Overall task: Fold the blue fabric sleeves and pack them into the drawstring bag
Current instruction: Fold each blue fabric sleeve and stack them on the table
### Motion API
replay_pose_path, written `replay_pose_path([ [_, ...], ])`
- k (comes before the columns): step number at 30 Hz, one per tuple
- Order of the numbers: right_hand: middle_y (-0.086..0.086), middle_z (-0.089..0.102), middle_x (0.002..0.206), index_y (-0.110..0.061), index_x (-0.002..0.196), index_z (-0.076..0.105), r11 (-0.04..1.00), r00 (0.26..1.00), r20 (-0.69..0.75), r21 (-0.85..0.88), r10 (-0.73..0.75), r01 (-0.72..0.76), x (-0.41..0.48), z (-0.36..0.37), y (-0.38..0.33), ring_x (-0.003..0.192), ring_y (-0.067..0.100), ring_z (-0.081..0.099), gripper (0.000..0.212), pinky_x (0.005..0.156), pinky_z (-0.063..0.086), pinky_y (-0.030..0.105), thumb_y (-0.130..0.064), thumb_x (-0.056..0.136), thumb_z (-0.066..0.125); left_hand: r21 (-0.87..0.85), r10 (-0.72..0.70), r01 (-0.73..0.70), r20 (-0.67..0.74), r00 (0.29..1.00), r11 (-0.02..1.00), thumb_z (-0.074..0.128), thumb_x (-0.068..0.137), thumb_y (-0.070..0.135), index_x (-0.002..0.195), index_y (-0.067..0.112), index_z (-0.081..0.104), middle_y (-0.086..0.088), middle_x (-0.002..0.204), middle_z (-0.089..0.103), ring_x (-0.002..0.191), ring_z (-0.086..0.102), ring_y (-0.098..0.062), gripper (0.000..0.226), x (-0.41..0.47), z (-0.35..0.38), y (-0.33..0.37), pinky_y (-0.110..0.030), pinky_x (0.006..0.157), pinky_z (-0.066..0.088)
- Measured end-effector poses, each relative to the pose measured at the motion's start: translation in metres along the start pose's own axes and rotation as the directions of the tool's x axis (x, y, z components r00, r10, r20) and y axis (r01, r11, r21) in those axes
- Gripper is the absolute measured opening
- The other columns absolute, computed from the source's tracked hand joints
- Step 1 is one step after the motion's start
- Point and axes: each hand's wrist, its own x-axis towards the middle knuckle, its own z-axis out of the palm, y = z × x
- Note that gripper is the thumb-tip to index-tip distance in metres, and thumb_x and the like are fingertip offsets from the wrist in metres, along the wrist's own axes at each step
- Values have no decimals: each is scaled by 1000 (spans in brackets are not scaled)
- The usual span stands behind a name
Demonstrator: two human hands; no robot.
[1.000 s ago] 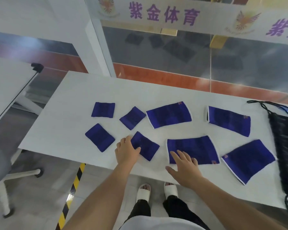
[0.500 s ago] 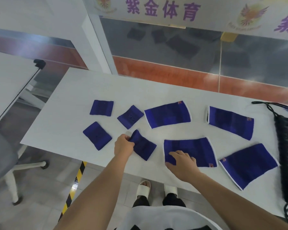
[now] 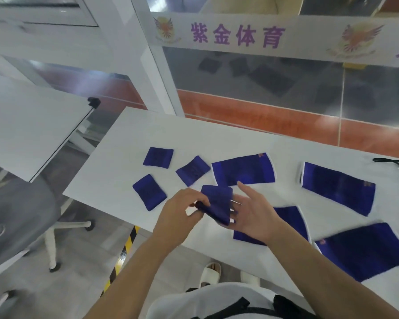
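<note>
Head view: white table (image 3: pixel 129 143) carries blue sleeves, four large unfolded sleeves (image 3: pixel 338 187) toward its right end and three small folded sleeves (image 3: pixel 158 157) toward its left. Only the drawstring bag's cord (image 3: pixel 396 162) shows at the table's far right edge. Above the table's near edge, left hand (image 3: pixel 179 215) pinches a folded sleeve (image 3: pixel 218 203); right hand (image 3: pixel 255 217), fingers spread open, lies against it.

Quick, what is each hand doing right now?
Left hand: closed, pinching one end of a small folded blue sleeve lifted off the table.
Right hand: open, fingers spread behind that same sleeve.
</note>
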Motion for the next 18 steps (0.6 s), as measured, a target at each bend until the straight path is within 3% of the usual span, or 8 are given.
replay_pose_path([
  [5,11,74,113,-10,120,66,979,995,-68,-194,-75,61,-3,6,2,103,29,70,36,87,56,43,-22,87,72,89,4,-7,31,1000,996,75,79,1,89,37,67,20,93,65,94,59,-6,39,-30,3,-6,-22,86,49],
  [9,7,78,92,-13,102,68,915,969,-76,-354,-235,195,-15,8,-2,93,26,71,13,90,55,44,-15,89,70,-76,-72,75,46,996,994,80,77,5,85,42,68,20,97,68,92,63,-9,40,-37,0,-3,-20,83,50],
  [14,5,77,103,-16,111,71,733,934,79,-598,-348,324,-35,13,-13,102,24,72,18,94,56,42,-16,94,64,-275,-185,173,-18,983,946,80,81,11,88,32,73,16,89,73,84,67,-9,22,-29,-7,13,-18,77,53],
  [18,6,76,102,-16,107,73,646,905,122,-661,-408,380,-45,18,-17,102,24,71,18,98,54,48,-10,93,63,-442,-333,272,-65,941,855,83,77,15,90,25,73,17,110,68,102,66,-15,19,-19,-5,14,-31,88,54],
])
